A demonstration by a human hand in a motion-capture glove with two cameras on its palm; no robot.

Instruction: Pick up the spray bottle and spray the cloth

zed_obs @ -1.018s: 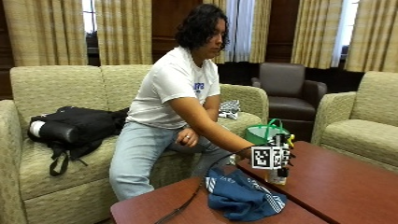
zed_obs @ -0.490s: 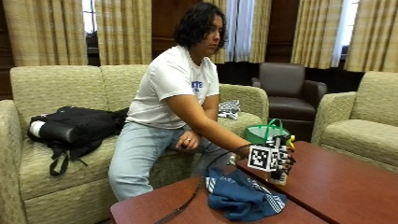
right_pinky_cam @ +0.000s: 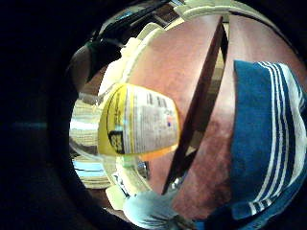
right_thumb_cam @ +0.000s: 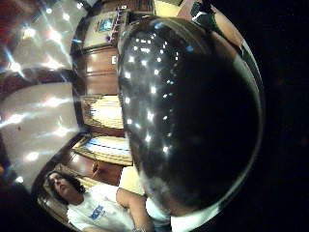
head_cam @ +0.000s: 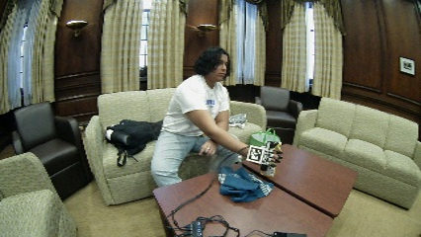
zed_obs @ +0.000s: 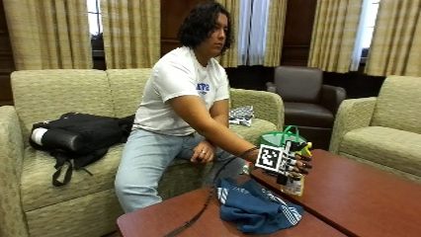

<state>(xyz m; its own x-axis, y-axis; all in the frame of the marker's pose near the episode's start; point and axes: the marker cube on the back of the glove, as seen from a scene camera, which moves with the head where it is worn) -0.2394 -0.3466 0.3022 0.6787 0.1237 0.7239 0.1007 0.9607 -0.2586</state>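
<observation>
The clear plastic spray bottle with a yellow label (zed_obs: 294, 183) stands upright on the reddish-brown wooden worktop (zed_obs: 368, 197), just beside the crumpled blue cloth with white stripes (zed_obs: 255, 207), and the gloved right hand (zed_obs: 293, 163) has its fingers curled round the upper part of the bottle. From the palm, the label (right_pinky_cam: 139, 122) is very near, with the cloth (right_pinky_cam: 268, 143) lying beside it on the worktop. I judge that the step in hand is the lift. To do it well, the hand should raise the bottle straight up so the liquid stays level, then turn the nozzle toward the cloth before the trigger is pulled. Whether a finger lies on the trigger already, I cannot tell. The green bag (zed_obs: 281, 139) behind the bottle should stay out of the spray.
</observation>
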